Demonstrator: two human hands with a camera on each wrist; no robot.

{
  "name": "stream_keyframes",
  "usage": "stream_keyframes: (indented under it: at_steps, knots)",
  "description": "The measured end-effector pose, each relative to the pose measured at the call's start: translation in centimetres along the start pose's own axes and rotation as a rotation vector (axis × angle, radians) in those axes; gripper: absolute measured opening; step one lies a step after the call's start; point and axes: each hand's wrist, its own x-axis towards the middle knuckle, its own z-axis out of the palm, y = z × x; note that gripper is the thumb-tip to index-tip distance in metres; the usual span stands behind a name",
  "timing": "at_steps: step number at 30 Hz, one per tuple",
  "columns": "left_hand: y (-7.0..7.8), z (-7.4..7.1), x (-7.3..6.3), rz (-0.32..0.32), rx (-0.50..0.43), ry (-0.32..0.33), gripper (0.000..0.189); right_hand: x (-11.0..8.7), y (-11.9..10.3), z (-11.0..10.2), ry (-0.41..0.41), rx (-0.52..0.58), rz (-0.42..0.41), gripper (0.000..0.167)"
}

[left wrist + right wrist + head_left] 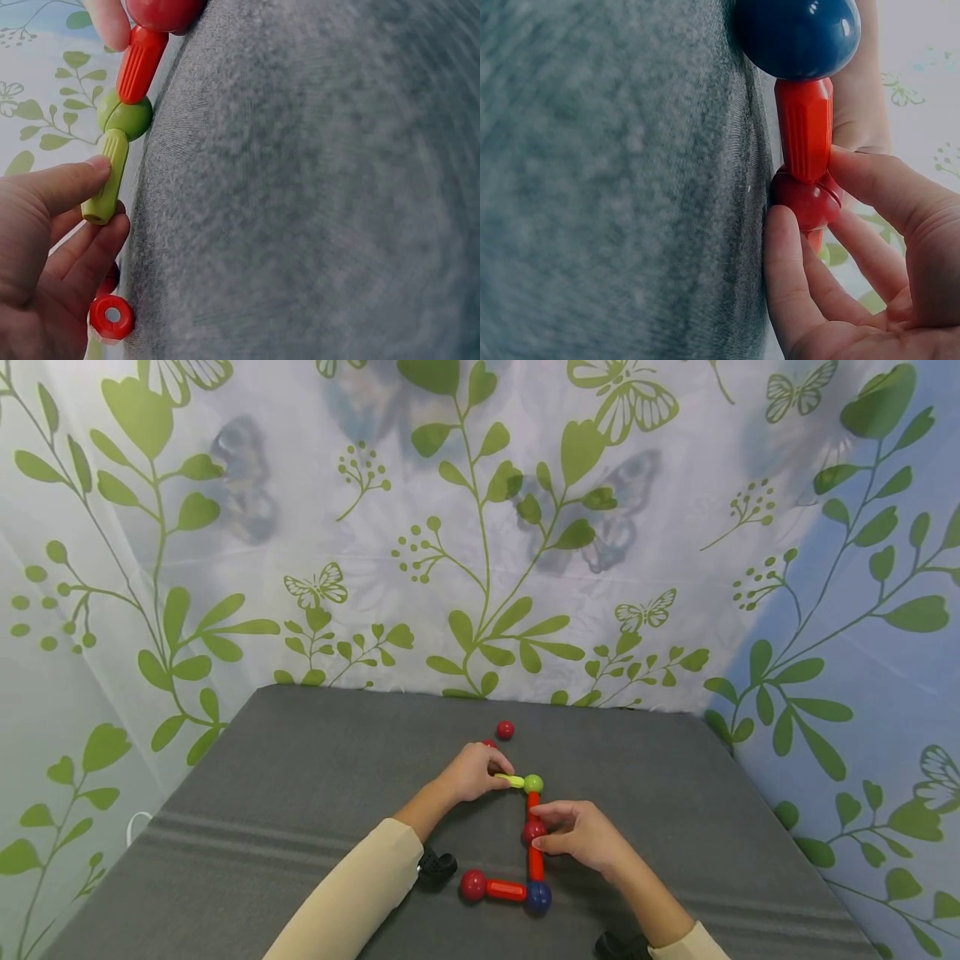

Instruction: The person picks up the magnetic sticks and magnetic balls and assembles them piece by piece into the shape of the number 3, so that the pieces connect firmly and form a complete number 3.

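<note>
My left hand (474, 772) pinches a yellow-green rod (111, 180) between thumb and fingers. The rod's far end meets a green ball (533, 783). From that ball a line of red rods runs toward me through a red ball (808, 199) to a blue ball (538, 897). My right hand (581, 835) holds this line at the middle red ball, thumb at its joint with the lower red rod (804, 127). Leftward from the blue ball, another red rod (506, 890) leads to a larger red ball (473, 886).
A loose red ball (506, 729) lies farther back on the grey table (360, 760). Another red ball (489, 744) is partly hidden behind my left hand. Near that hand's fingers is a red piece (112, 315) with a metal disc. A leaf-patterned curtain (337, 635) hangs behind the table.
</note>
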Motion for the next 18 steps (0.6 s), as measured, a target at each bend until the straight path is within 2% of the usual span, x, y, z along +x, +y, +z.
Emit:
stream_keyframes:
  at_steps: [11,18]
  knots:
    - [-0.2,-0.9,-0.6,-0.006,0.006,0.012,0.015,-0.2,0.0,0.0,-0.008,0.015,-0.021,0.054]
    - [-0.8,-2.1,-0.9,0.018,-0.020,0.067,0.019,0.0,0.1,0.0,0.004,0.002,-0.004,0.054]
